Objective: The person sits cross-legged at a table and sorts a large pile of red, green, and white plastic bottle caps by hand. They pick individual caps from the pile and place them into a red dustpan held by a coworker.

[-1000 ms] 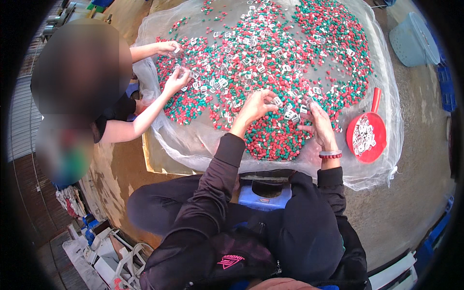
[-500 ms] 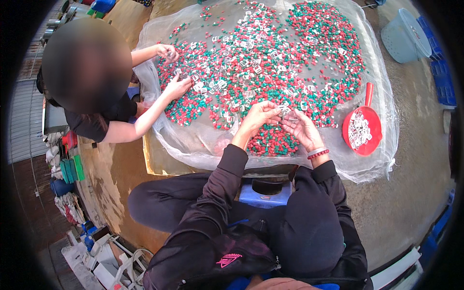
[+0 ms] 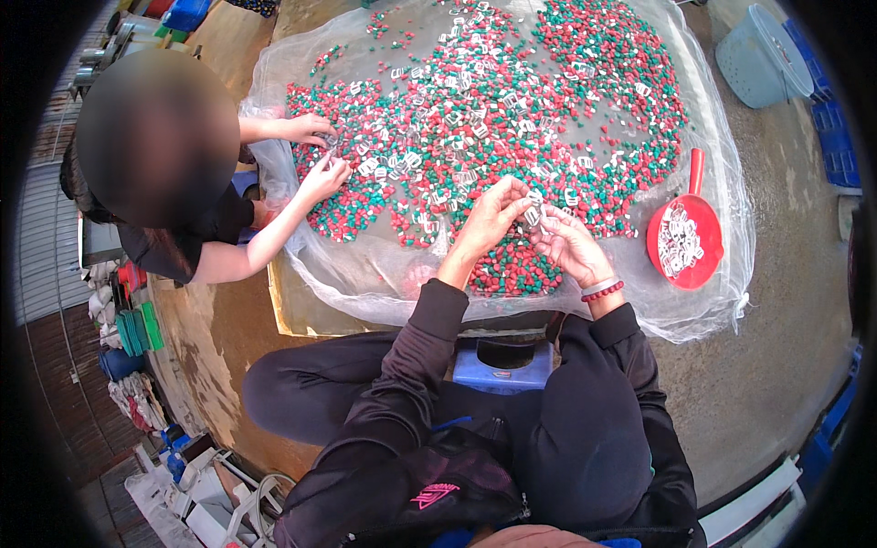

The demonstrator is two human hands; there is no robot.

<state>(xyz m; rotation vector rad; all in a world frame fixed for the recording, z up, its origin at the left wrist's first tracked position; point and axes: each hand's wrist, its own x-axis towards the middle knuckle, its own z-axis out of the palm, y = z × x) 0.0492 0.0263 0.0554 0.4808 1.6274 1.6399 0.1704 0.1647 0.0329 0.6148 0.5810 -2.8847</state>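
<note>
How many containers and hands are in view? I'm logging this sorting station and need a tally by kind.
Red scoop with clear pieces: 1
Light blue basket: 1
Person's own hands, left hand and right hand: 2
Co-worker's hands: 2
Total: 6

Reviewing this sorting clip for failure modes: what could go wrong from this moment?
1. The left hand and right hand meet over the pile of red and green pieces with small white clips between the fingers; one could slip back in and be lost.
2. The red scoop sits near the plastic sheet's edge; a nudge from the right forearm might tip its clips out.
3. The co-worker's hands work the same pile, so pieces may shift.
</note>
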